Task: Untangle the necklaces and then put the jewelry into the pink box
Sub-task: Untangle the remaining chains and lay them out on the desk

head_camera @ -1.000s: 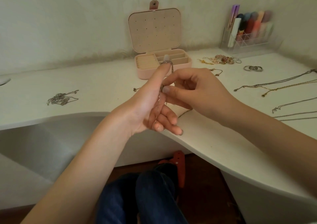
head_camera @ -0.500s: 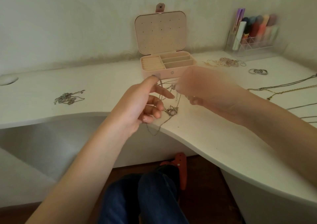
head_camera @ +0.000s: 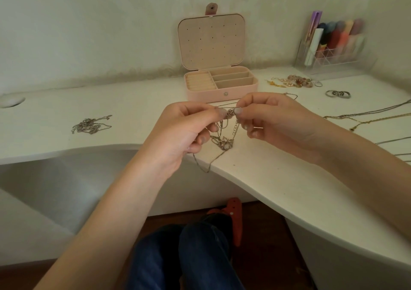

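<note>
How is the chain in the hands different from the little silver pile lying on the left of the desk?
The tangled necklace is pinched up between the left hand and right hand, while the silver chain pile lies untouched on the desk. The tangled necklace dangles in loops past the desk's edge; the pile sits flat. Both look silver and knotted.

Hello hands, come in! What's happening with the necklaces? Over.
Left hand and right hand both pinching the tangled necklaces, knot not undone. Pink box open behind, compartments look empty. Nothing in the way.
</note>
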Demonstrator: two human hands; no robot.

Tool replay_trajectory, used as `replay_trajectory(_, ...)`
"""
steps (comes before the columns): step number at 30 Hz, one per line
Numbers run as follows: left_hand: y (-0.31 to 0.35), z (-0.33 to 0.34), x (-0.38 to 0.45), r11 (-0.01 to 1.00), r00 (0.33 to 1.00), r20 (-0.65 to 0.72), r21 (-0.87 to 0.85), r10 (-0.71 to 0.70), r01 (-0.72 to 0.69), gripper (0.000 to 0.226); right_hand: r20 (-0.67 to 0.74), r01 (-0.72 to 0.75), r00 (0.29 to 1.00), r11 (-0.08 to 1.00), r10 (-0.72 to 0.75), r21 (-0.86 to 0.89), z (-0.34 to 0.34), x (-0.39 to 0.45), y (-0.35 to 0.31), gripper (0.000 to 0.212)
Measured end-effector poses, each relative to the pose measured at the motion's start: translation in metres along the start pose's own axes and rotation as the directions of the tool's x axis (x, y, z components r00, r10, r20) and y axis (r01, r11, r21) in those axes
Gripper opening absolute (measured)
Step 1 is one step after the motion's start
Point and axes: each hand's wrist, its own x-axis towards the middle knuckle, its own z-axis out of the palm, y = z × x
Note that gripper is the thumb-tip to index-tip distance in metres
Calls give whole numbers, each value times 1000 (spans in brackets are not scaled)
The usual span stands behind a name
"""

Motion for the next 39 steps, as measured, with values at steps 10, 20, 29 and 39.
replay_trajectory(10,1,1,0,999,998,58,43,-10,7,38,-10,-8,1000,999,8,32,0,0,-2,16)
replay_trajectory(20,1,1,0,997,992,124,79,6,-16,11,-11,13,1000,1000,-13,-26,0,0,-4,16)
replay_trajectory(29,-2,3,0,997,986,164,63,27,-37,33,28,-47,999,996,45,73,0,0,-3,20)
replay_trajectory(39,-6,3,0,988,985,166,141,37,-61,26,44,-84,996,963,75,257,-6,1,-3,10)
